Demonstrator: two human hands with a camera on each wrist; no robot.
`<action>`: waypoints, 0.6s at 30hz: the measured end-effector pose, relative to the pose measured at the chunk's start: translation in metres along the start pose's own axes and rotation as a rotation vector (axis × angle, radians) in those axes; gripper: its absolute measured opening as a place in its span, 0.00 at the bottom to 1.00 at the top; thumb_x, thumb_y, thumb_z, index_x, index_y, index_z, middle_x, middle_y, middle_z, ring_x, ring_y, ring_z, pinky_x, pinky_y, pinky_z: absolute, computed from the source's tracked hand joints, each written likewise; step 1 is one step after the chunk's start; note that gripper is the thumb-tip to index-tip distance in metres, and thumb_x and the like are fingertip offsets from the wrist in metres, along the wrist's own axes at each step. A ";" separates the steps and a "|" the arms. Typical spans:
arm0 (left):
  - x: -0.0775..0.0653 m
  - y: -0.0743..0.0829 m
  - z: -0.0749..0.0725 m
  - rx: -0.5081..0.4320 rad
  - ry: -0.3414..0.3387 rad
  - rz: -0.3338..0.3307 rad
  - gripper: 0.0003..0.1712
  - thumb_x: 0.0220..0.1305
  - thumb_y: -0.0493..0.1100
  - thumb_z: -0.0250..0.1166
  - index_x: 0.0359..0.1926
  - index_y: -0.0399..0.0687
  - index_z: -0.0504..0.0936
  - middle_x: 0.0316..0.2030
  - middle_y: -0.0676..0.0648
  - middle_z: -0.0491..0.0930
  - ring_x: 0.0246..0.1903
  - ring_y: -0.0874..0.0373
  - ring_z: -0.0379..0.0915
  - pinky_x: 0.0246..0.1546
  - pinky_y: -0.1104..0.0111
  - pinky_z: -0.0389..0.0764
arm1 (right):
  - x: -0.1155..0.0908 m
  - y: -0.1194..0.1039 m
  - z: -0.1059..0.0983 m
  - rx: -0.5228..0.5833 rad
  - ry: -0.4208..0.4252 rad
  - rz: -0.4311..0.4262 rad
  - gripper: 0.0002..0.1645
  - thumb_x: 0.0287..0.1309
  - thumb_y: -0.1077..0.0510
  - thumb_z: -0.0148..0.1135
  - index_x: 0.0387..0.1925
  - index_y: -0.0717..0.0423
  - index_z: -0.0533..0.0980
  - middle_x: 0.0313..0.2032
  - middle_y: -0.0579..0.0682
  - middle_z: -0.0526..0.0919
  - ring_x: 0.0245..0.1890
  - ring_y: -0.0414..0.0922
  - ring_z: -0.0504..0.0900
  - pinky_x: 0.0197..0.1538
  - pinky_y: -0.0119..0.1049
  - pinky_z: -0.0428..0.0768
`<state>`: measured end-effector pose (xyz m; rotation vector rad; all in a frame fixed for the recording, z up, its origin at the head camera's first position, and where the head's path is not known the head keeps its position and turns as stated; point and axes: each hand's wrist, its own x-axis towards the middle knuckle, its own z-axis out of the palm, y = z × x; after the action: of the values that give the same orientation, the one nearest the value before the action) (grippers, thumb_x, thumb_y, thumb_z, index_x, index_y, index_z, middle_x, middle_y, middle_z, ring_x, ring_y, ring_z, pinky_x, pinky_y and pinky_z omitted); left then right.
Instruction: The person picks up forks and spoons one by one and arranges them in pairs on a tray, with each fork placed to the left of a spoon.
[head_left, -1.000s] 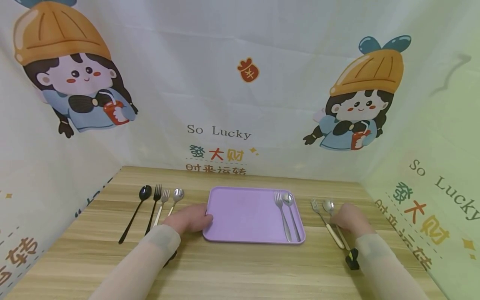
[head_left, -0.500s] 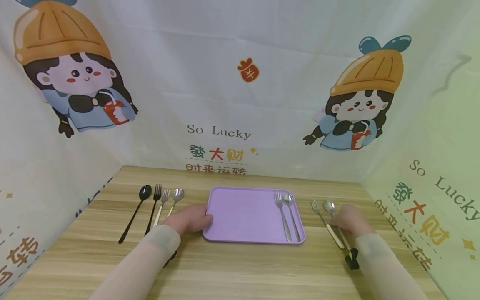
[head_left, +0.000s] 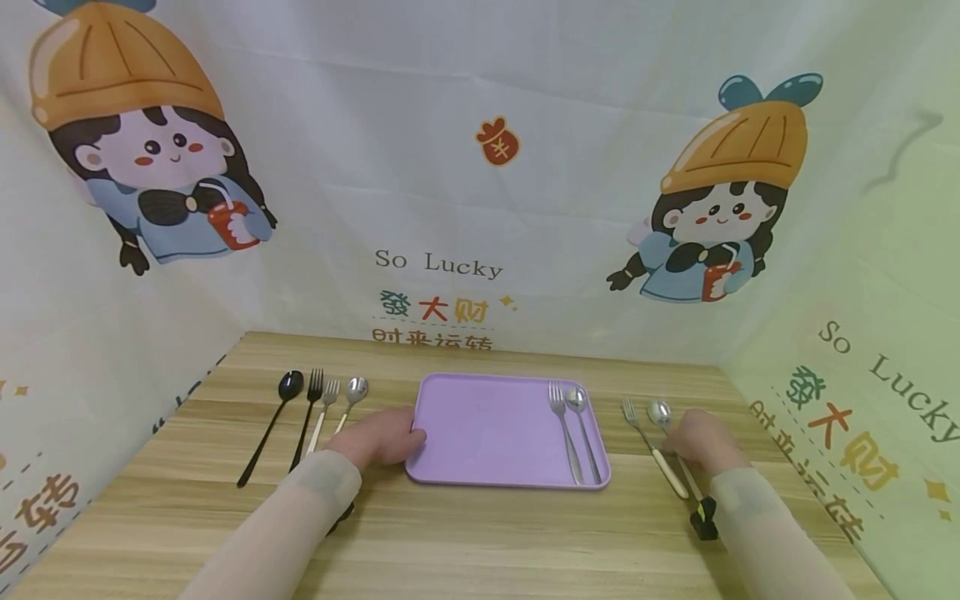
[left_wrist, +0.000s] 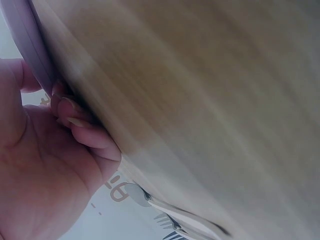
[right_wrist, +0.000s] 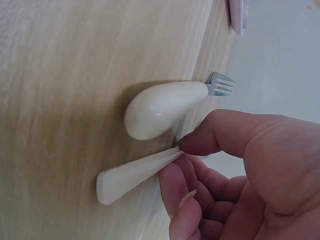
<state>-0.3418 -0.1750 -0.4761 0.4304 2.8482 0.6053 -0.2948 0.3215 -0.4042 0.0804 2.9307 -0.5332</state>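
The lilac tray (head_left: 487, 429) lies mid-table. A silver fork (head_left: 558, 408) and a silver spoon (head_left: 576, 400) lie along its right side. My left hand (head_left: 382, 437) grips the tray's left rim, thumb on top; the left wrist view shows its fingers (left_wrist: 82, 127) curled beneath the edge. To the tray's right, my right hand (head_left: 701, 437) pinches a white-handled spoon (head_left: 659, 411) between thumb and fingers. That handle (right_wrist: 137, 175) slants close over the table in the right wrist view. Beside it rests a white-handled fork (head_left: 660, 458), untouched.
Left of the tray lie a black spoon (head_left: 289, 386), a black fork (head_left: 314, 385), a white-handled fork (head_left: 330, 392) and a white-handled spoon (head_left: 357, 389), partly hidden by my left arm. A printed cloth (head_left: 570, 192) hangs around the wooden table (head_left: 525, 542).
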 end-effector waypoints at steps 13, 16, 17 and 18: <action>-0.021 0.021 -0.012 -0.016 -0.005 -0.013 0.30 0.75 0.49 0.55 0.68 0.34 0.78 0.58 0.38 0.87 0.52 0.47 0.82 0.71 0.45 0.79 | 0.022 0.019 0.008 0.009 -0.004 0.012 0.21 0.63 0.51 0.69 0.18 0.50 0.71 0.16 0.44 0.72 0.17 0.40 0.69 0.24 0.34 0.72; -0.031 0.031 -0.018 -0.017 -0.012 -0.012 0.30 0.75 0.47 0.55 0.70 0.32 0.77 0.60 0.37 0.86 0.56 0.45 0.83 0.73 0.44 0.78 | 0.024 0.022 0.010 0.001 0.008 0.006 0.20 0.61 0.50 0.70 0.20 0.51 0.72 0.18 0.46 0.73 0.18 0.42 0.70 0.24 0.35 0.72; -0.031 0.031 -0.019 -0.014 -0.012 -0.011 0.30 0.75 0.47 0.55 0.70 0.32 0.77 0.60 0.36 0.86 0.56 0.45 0.83 0.73 0.44 0.78 | 0.022 0.021 0.009 0.000 0.009 0.004 0.20 0.61 0.50 0.70 0.20 0.51 0.72 0.19 0.46 0.74 0.19 0.42 0.71 0.25 0.35 0.72; -0.031 0.031 -0.019 -0.011 -0.012 -0.009 0.30 0.75 0.47 0.55 0.70 0.32 0.77 0.60 0.36 0.86 0.56 0.44 0.83 0.72 0.44 0.78 | 0.022 0.021 0.009 -0.001 0.011 0.002 0.20 0.61 0.50 0.70 0.20 0.52 0.72 0.19 0.47 0.74 0.19 0.42 0.71 0.25 0.35 0.72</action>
<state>-0.3100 -0.1650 -0.4422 0.4171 2.8327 0.6141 -0.3133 0.3386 -0.4230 0.0864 2.9413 -0.5320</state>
